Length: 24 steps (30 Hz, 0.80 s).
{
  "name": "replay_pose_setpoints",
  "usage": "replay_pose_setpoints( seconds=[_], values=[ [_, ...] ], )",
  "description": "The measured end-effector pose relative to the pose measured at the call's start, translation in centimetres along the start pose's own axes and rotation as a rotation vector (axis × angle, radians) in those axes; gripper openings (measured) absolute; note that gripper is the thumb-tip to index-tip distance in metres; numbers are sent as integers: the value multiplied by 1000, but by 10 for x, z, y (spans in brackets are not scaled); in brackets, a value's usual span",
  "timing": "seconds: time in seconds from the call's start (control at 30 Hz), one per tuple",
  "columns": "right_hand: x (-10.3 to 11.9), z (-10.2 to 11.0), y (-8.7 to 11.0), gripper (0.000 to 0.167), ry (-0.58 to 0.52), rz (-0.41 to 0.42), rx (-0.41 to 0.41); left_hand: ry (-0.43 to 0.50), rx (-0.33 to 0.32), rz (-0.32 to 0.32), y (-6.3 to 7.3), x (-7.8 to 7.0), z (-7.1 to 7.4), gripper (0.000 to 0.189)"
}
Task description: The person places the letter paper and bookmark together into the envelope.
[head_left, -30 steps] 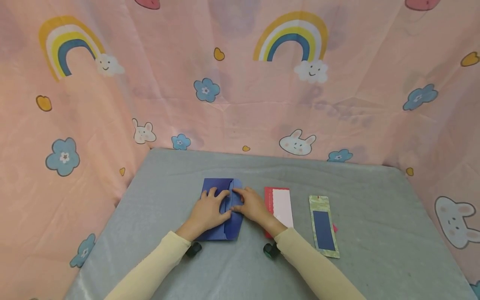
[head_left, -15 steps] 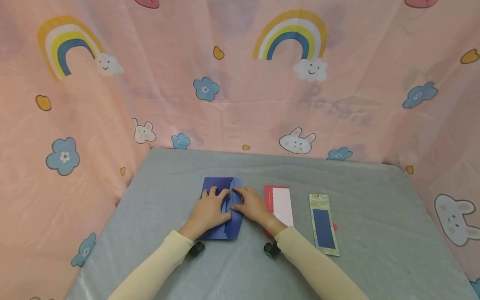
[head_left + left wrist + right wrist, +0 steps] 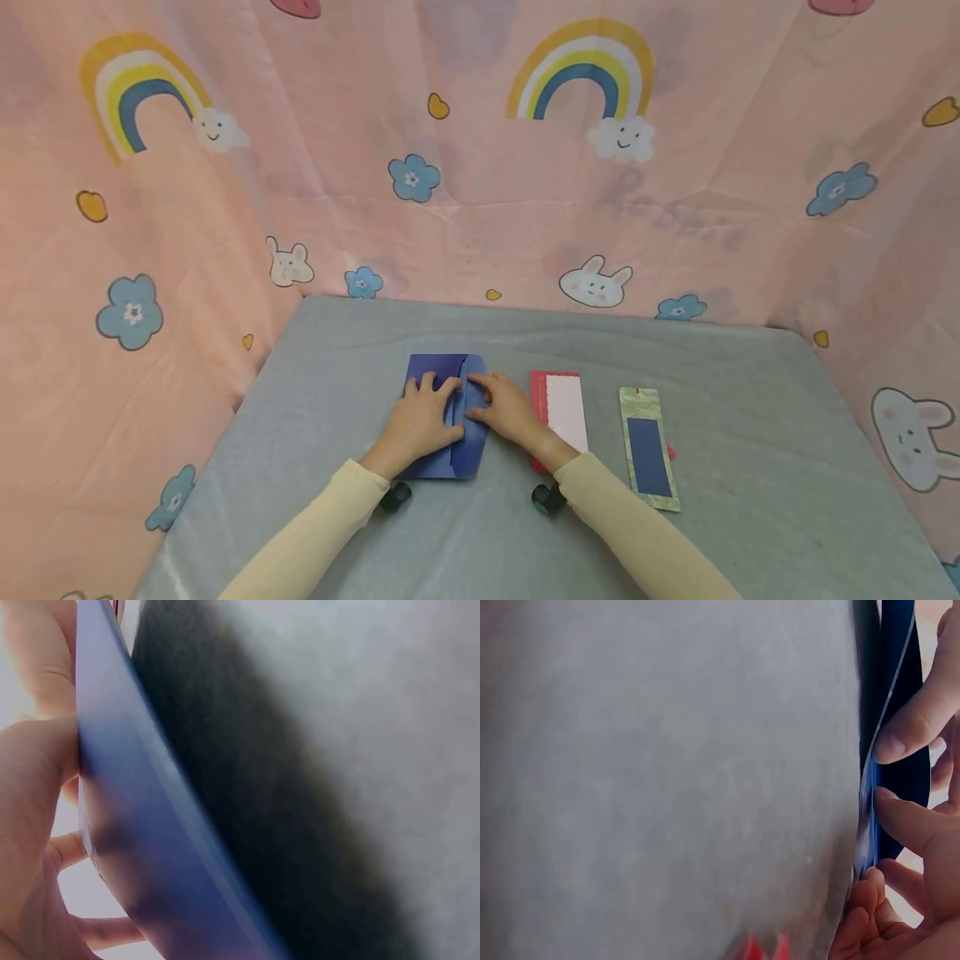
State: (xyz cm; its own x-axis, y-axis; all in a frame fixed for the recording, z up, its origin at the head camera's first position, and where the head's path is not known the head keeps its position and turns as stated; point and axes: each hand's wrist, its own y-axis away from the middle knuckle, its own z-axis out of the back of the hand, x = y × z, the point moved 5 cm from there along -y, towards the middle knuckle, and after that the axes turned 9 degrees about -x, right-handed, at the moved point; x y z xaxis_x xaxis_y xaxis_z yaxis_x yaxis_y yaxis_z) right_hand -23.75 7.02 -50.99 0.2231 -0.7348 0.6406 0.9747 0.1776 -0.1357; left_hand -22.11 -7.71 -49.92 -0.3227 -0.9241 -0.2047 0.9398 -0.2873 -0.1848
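Note:
On the table lies a blue envelope [image 3: 435,365] with its flap [image 3: 469,446] along the right side. My left hand [image 3: 416,421] is spread over its body, fingers apart and thumb reaching toward the flap fold. From the right, my right hand [image 3: 510,407] touches the flap with thumb and index finger set apart, its other fingers tucked in. In the left wrist view the envelope [image 3: 150,802] is seen edge-on under the left fingers. The right wrist view has fingertips of both hands close together along the blue flap.
A red and white card [image 3: 566,404] lies just right of the envelope, partly behind the right wrist. Farther right is a green-bordered card [image 3: 648,454] with a dark blue panel, a small pink piece [image 3: 671,452] at its edge. A pink patterned curtain [image 3: 480,225] surrounds the grey table.
Almost nothing differs. Both hands keep their places on the envelope, with only a very slight shift of the right hand to the right.

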Motion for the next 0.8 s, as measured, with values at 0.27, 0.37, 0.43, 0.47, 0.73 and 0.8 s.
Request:
replay_pose_setpoints(
  seconds=[0.27,0.37,0.43,0.47,0.73,0.8],
  values=[
    [-2,14,0,58,-62,-14,-8,-8,-2,-10,0,-1,-1,69],
    [-3,21,1,58,-84,-28,-8,-6,-1,-10,0,-1,0,68],
    [-4,26,2,58,-88,-37,-8,-4,0,-10,0,-1,0,68],
    [-4,28,2,59,-91,-40,-10,-4,2,-9,0,-1,0,67],
    [-13,44,7,61,-58,-41,-30,-10,2,-4,0,-2,0,65],
    [-15,47,10,60,-63,-41,-30,-14,6,-3,0,-2,0,65]
  ],
)
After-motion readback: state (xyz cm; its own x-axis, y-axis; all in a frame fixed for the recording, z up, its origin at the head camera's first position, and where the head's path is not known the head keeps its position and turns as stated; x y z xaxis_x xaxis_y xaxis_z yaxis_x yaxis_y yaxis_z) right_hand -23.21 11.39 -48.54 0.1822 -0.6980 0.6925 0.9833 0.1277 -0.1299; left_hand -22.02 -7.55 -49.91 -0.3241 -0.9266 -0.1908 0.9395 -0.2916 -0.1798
